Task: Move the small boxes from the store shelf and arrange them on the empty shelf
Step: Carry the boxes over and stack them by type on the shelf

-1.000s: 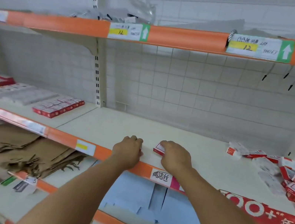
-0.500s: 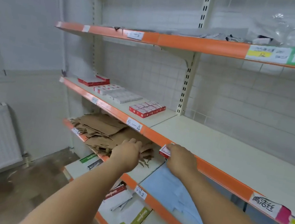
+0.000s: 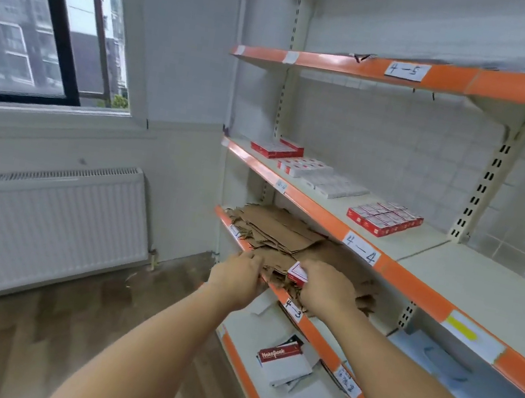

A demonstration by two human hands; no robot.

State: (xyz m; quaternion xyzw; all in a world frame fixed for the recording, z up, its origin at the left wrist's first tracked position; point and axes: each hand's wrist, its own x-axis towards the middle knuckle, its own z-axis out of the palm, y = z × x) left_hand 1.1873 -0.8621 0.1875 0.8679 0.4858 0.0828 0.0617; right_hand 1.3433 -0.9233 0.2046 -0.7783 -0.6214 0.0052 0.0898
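Your right hand (image 3: 326, 287) pinches a small red-and-white box (image 3: 298, 273) in front of the cardboard (image 3: 283, 233), below the 4-4 shelf (image 3: 395, 245). Your left hand (image 3: 236, 272) is just beside it, fingers curled; whether they hold anything, cannot tell. Boxes in rows (image 3: 384, 218) sit on that shelf.

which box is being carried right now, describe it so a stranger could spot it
Find the orange-edged shelf tagged 4-3, piled with torn brown cardboard. In front of it, the right hand pinches a small red-and-white box. Unlike the boxes in rows on the shelf above, it is alone, off any shelf.
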